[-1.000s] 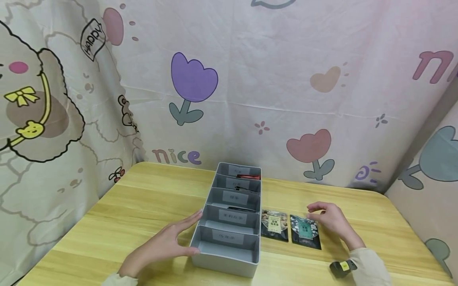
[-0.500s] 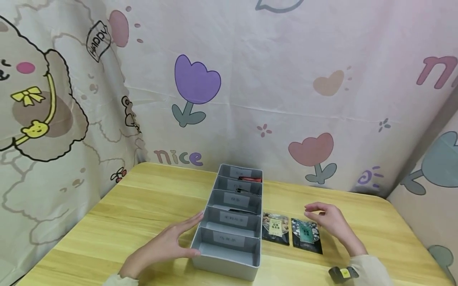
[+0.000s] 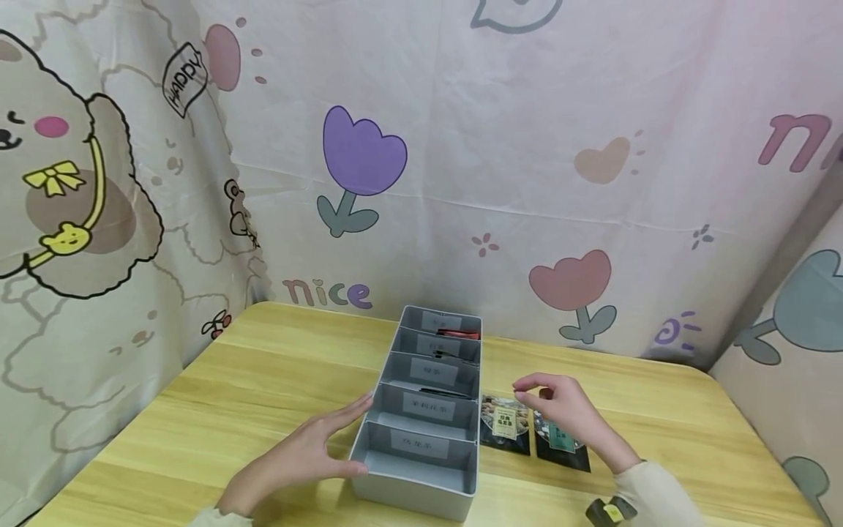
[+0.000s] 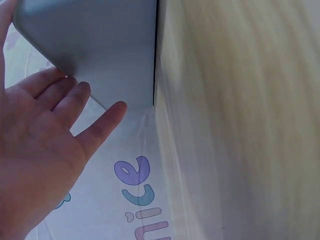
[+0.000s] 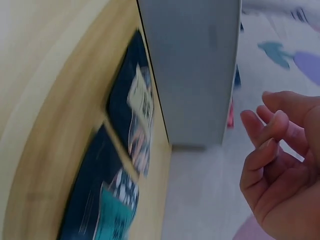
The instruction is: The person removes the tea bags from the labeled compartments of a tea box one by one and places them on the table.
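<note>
Grey box (image 3: 415,498); left fingers (image 3: 344,416) spread, touching it

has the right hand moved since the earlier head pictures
Yes: against the printed red tulip, the right hand has moved left, closer to the gray divided box.

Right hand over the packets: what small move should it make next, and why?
Probably lower the right hand to pinch the pale-yellow-labelled packet. The hand hovers holding nothing, its fingertips nearest that packet in the head view, and the packet lies flat beside the grey box, which the left hand touches.
</note>
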`<state>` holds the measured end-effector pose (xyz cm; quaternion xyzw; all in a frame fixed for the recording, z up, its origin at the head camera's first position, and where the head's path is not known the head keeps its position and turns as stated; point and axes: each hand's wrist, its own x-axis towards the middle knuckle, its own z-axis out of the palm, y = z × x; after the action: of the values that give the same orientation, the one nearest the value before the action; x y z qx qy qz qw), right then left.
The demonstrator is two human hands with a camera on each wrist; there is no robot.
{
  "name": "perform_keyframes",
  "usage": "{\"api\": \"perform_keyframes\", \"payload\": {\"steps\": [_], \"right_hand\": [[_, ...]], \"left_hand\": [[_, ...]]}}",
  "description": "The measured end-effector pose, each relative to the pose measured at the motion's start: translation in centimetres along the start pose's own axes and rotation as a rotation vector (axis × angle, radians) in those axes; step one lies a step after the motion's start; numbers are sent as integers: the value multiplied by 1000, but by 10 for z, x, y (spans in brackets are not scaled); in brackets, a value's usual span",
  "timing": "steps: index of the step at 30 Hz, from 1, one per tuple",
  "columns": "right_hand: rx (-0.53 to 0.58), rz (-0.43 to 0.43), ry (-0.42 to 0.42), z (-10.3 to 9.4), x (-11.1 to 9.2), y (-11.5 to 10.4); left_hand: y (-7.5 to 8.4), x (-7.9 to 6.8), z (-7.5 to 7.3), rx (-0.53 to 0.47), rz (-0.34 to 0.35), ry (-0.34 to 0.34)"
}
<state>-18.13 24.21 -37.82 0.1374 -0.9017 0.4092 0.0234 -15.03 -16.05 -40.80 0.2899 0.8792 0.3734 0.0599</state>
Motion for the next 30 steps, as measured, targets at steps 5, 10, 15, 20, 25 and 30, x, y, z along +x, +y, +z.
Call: {"api": "perform_keyframes", "payload": {"steps": [5, 10, 15, 20, 25, 30], "right_hand": [[22, -59, -57, 11, 6, -13], [-3, -141, -103, 21, 10, -25], [-50, -213, -112, 28, 15, -33], [-82, -239, -120, 33, 21, -39], [-86, -243, -127, 40, 24, -38], [-91, -277, -117, 47, 27, -36]], "left_hand": [[0, -1, 0, 3, 1, 2], [0, 0, 0, 9, 13, 5], [-1, 1, 1, 15, 27, 8], [-1, 0, 0, 15, 26, 5], [0, 0, 0, -2, 11, -2], [-1, 1, 0, -6, 0, -6]]}}
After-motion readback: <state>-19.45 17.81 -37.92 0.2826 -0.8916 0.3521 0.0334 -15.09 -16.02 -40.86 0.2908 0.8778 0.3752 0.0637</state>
